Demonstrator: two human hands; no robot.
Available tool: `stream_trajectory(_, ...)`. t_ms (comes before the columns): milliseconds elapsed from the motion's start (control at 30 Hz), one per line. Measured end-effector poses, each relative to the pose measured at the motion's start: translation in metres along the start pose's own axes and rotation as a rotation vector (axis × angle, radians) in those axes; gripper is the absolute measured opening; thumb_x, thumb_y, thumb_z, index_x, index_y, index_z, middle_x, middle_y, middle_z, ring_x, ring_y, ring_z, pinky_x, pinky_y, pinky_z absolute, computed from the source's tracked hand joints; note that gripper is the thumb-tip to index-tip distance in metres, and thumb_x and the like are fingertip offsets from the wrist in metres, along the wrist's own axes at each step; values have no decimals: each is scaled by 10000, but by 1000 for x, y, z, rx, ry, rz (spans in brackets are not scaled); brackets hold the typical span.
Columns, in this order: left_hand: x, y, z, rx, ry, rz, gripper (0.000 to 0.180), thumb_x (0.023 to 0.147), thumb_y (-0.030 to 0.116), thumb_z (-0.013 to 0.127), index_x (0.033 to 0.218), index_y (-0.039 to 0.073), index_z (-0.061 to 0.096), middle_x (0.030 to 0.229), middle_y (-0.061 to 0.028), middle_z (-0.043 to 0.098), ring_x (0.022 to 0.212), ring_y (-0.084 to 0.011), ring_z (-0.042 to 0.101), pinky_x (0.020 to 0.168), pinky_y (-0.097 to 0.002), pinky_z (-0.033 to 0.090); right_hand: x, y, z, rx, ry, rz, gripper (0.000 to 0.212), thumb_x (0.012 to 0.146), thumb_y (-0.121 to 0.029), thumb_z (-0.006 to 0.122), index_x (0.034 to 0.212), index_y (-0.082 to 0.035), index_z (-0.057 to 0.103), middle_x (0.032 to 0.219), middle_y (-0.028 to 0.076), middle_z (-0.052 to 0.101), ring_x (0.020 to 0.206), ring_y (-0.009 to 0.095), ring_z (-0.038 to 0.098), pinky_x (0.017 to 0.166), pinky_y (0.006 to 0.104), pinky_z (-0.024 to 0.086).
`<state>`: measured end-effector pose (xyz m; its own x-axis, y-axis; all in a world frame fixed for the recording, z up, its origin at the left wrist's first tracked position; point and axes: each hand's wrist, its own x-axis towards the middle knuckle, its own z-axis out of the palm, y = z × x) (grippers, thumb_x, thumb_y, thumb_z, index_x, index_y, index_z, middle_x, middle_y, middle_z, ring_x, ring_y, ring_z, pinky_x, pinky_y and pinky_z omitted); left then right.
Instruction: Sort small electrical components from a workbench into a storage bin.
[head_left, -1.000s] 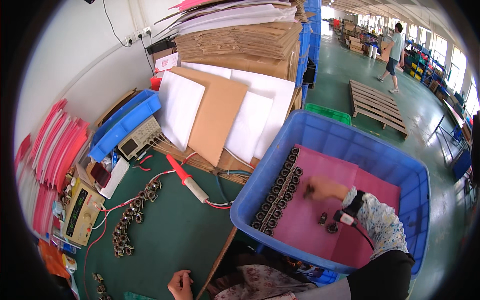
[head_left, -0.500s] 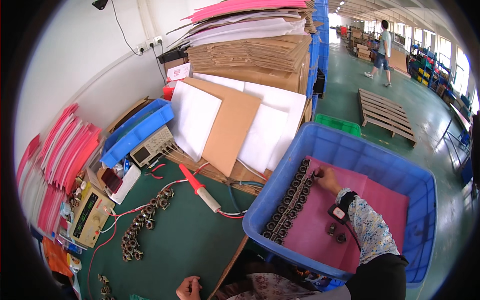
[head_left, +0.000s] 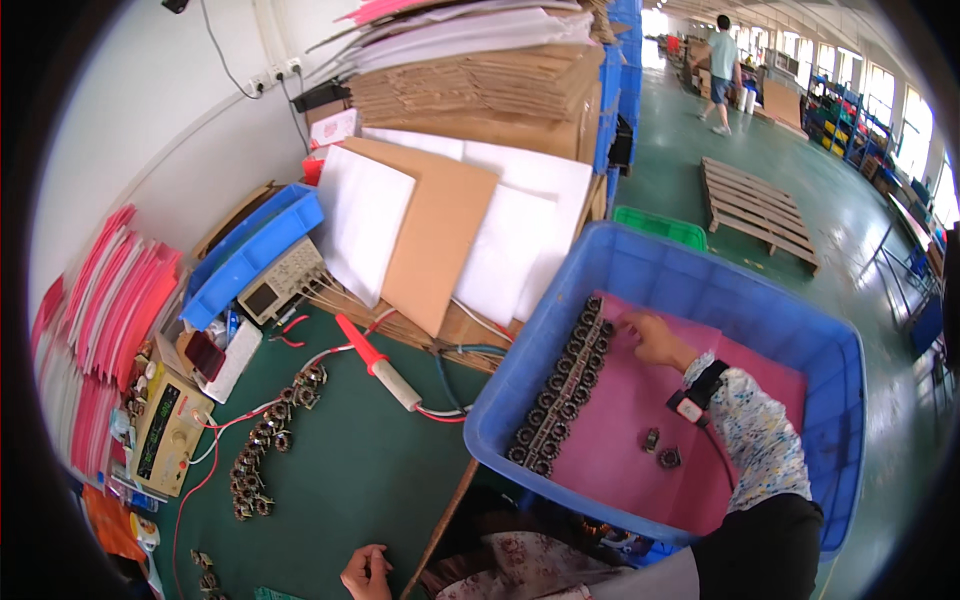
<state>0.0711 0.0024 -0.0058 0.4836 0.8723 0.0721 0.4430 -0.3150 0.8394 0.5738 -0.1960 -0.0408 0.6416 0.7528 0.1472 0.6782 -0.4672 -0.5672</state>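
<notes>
In the blue bin (head_left: 700,280), the right hand (head_left: 657,341), grip unclear, seems to align coils (head_left: 570,398); next, probably, grasping loose coils (head_left: 669,458).

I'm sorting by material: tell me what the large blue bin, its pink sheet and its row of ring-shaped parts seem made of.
Large blue bin: probably moulded plastic, satin; faintly ribbed walls, thick lip.
Pink sheet: perhaps thin foam or paper, matt; evenly coloured, lying flat.
Row of ring-shaped parts: perhaps partly metal, dark with silvery glints; too small to confirm.
</notes>
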Motion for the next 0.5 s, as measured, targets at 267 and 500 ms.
stream_trajectory(267, 4, -2, 0, 7, -1, -18, 182, 901, 144, 531, 933, 4, 642, 690, -57, 588, 615, -128, 520, 569, -277, 419, -79, -37, 8, -310, -983, -231, 190, 621, -132, 693, 791, -61, 648, 747, 108, 633, 709, 248, 608, 628, 360, 471)
stream_trajectory(500, 0, -5, -1, -47, -10, 14, 177, 903, 145, 529, 931, 12, 643, 703, -59, 591, 628, -123, 523, 575, -268, 419, -29, -26, -20, -148, -719, -128, 193, 649, -142, 704, 803, -45, 639, 769, 112, 648, 723, 238, 609, 648, 347, 471)
